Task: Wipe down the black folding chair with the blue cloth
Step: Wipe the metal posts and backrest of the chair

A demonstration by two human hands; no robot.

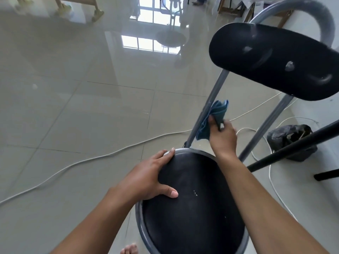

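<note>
The black folding chair [194, 208] fills the lower right, with a round black seat in a grey metal rim and an oval black backrest [275, 61] on grey tubes. My left hand [146, 178] grips the seat's far left edge, fingers over the rim and thumb on the seat. My right hand [222, 135] reaches past the seat and presses the bunched blue cloth [213, 119] against the left grey upright tube, between seat and backrest.
Glossy grey floor tiles [82, 107] spread to the left. A white cable [77, 162] runs across the floor and loops behind the chair. A black plastic bag [291, 140] lies at right, with a black bar [293, 145] crossing it. Wooden furniture legs [97, 13] stand far back.
</note>
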